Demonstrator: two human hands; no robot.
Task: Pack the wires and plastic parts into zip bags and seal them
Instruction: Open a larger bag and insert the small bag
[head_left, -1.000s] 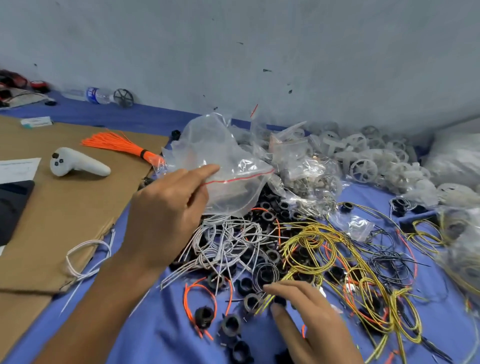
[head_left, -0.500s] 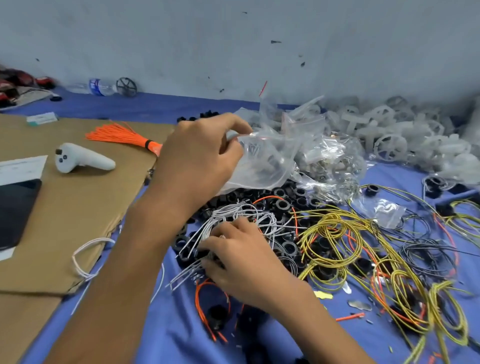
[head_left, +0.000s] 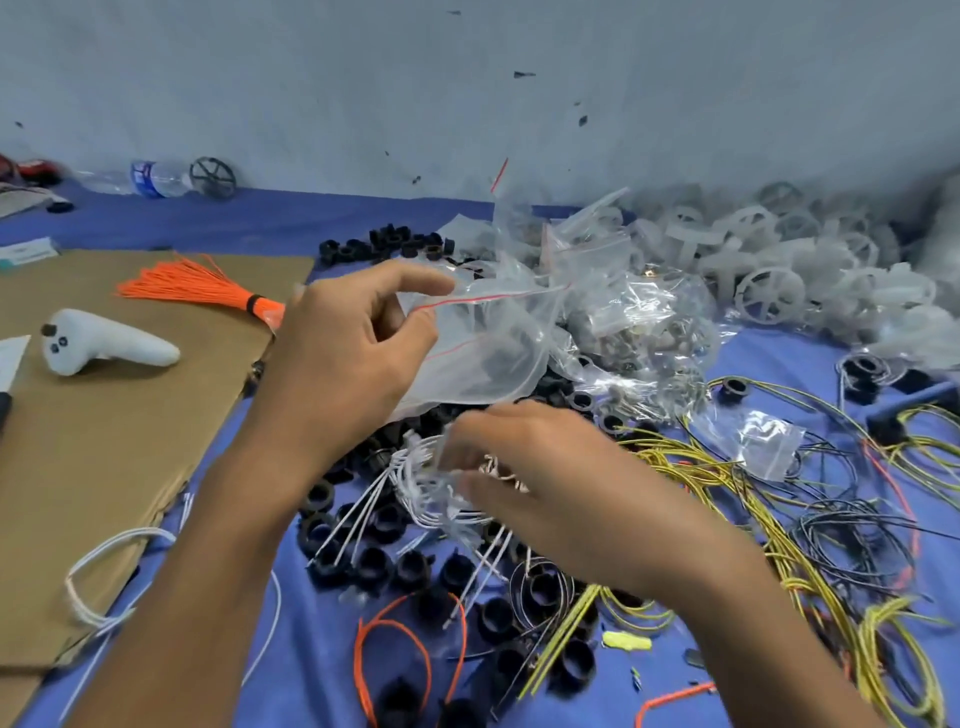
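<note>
Nearest, the right hand (head_left: 545, 493) curls round a coiled bundle of white wires (head_left: 415, 483) just above the black rings (head_left: 374, 566). Beyond it, the left hand (head_left: 343, 358) pinches the zip bag (head_left: 493, 353) by its red-lined mouth. Spreading that mouth wide should let the loose wire ends enter without snagging.

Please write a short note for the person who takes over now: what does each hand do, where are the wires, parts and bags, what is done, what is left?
Left hand pinches the mouth of a clear zip bag and holds it open above the pile.
Right hand grips a bundle of white wires just below the bag, not yet inside.
Black plastic rings, yellow wires and orange wires lie loose on the blue cloth.
Done: some filled bags are heaped behind.
Left: put the wires in, seal, pack the rest.
</note>
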